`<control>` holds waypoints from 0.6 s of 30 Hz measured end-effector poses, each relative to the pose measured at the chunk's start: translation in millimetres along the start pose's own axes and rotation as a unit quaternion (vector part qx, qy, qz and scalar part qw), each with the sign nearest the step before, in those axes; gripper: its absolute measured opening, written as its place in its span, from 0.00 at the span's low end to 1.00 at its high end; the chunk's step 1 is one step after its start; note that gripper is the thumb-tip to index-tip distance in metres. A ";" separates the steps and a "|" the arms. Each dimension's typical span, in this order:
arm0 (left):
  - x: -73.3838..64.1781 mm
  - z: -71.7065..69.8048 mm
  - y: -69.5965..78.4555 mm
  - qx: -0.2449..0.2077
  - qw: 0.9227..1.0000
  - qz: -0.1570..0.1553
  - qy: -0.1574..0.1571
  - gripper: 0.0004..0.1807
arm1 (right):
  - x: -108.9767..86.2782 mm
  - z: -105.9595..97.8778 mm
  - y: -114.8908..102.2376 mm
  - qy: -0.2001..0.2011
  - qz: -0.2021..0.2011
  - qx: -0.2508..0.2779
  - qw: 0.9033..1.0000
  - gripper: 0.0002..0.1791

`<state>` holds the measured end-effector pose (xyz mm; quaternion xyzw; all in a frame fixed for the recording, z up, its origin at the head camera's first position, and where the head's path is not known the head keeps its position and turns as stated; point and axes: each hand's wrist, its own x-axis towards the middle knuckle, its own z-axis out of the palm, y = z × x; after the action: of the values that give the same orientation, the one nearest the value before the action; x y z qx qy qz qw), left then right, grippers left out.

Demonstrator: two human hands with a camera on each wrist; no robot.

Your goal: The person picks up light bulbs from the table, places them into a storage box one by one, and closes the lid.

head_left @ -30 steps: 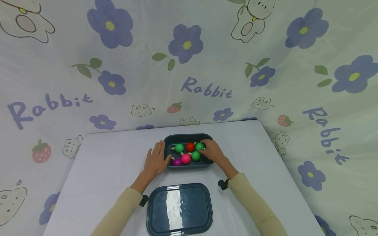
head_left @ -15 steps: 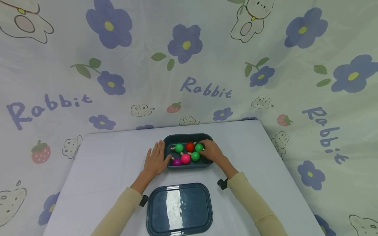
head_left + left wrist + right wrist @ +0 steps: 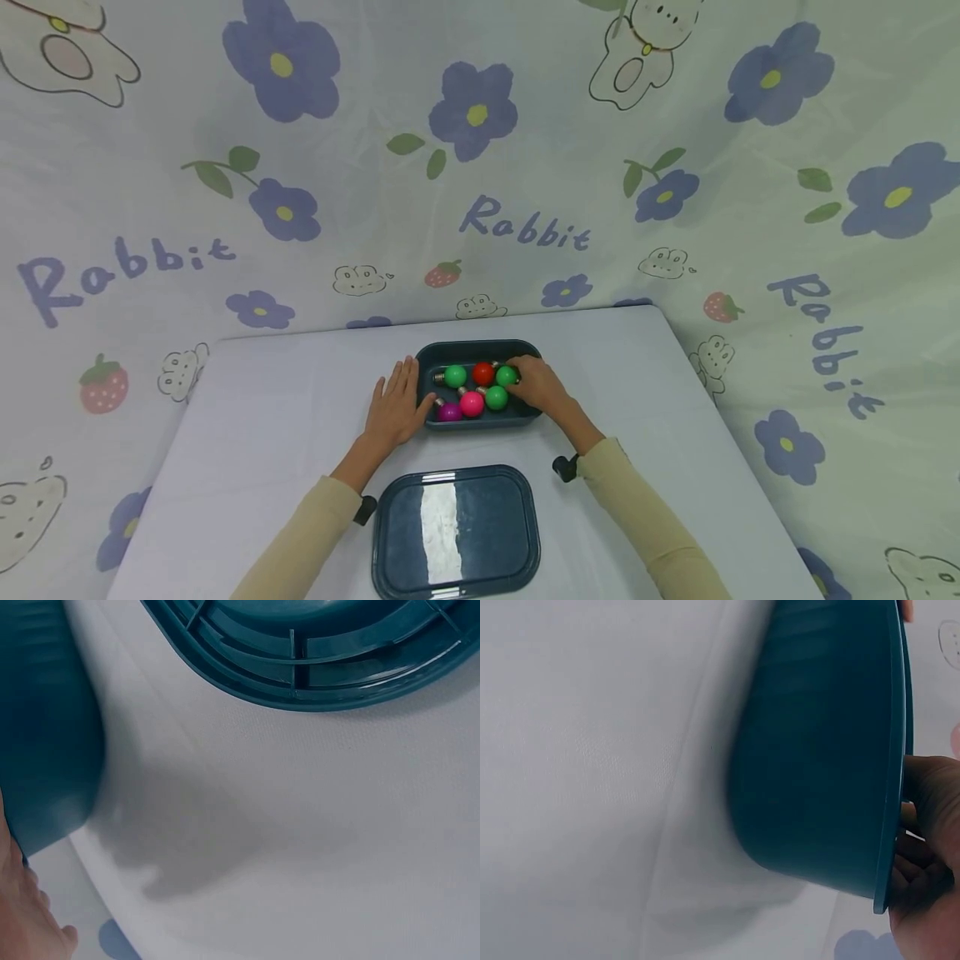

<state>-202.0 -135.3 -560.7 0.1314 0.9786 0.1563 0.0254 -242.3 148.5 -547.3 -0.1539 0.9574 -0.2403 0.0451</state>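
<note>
Below frame centre, the right hand [image 3: 542, 386] pinches a green bulb [image 3: 506, 377]; straight-fingered left hand [image 3: 393, 408] touches the tub [image 3: 483, 423]. Nothing's visibly shifted; work seems paused.

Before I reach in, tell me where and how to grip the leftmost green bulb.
The leftmost green bulb is probably best pinched from above, at front and back of its round end: it lies on its side, screw base pointing left, with the red bulb to its right, inside the walled bin.
</note>
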 end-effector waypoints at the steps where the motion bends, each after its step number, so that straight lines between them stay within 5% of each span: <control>1: 0.1 0.2 -0.1 0.001 1.000 0.000 -0.001 0.43 | 0.0 -0.2 0.2 -0.001 0.002 0.002 1.000 0.23; 18: -1.3 -0.6 1.2 0.004 1.000 -0.001 0.001 0.43 | -1.4 -3.5 -1.7 -0.004 0.011 0.023 1.000 0.23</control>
<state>-200.5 -134.8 -559.7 0.1303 0.9793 0.1530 0.0240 -241.1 149.1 -543.4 -0.1433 0.9531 -0.2609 0.0551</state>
